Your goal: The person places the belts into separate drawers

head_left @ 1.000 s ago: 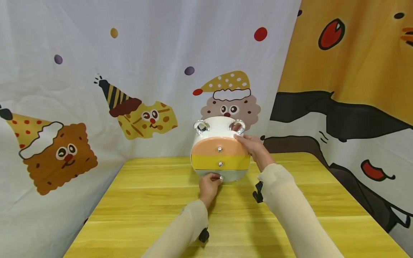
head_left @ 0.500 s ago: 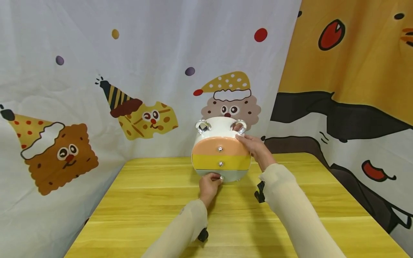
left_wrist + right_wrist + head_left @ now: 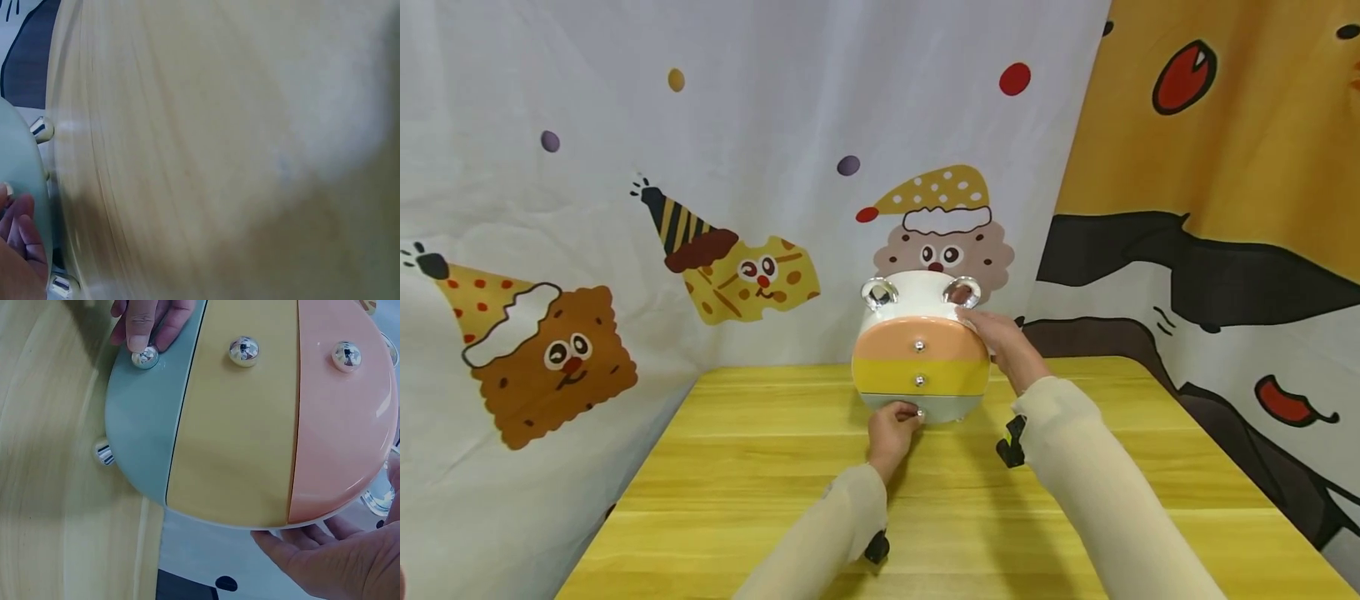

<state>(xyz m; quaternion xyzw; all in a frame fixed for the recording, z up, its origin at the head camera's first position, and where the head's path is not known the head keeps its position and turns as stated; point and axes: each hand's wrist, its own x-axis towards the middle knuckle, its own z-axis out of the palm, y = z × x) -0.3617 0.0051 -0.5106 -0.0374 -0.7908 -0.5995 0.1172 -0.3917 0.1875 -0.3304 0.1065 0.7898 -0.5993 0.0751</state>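
A small rounded drawer cabinet [image 3: 921, 287] with a white body, silver ring-shaped ears and little feet stands upright on the wooden table. Its front has a peach drawer [image 3: 887, 340], a yellow drawer [image 3: 951, 377] and a grey-blue drawer [image 3: 958, 406], stacked top to bottom, each with a silver ball knob. My left hand [image 3: 891, 435] pinches the lowest knob [image 3: 145, 357] between thumb and finger. With my right hand [image 3: 1009, 343] I hold the cabinet's upper right side, thumb near the right ear and fingers against the side wall. All three drawers look flush with the front.
The wood-grain table [image 3: 760, 467] extends in front of the cabinet and to both sides. Close behind the cabinet hangs a white cloth [image 3: 760, 100] printed with cartoon biscuits and cheese. A yellow, black and white cloth [image 3: 1262, 167] covers the right side.
The whole head view has shifted slightly, so the cabinet and hands appear a little further right. Both hands keep their places on the cabinet; no drawer has visibly moved.
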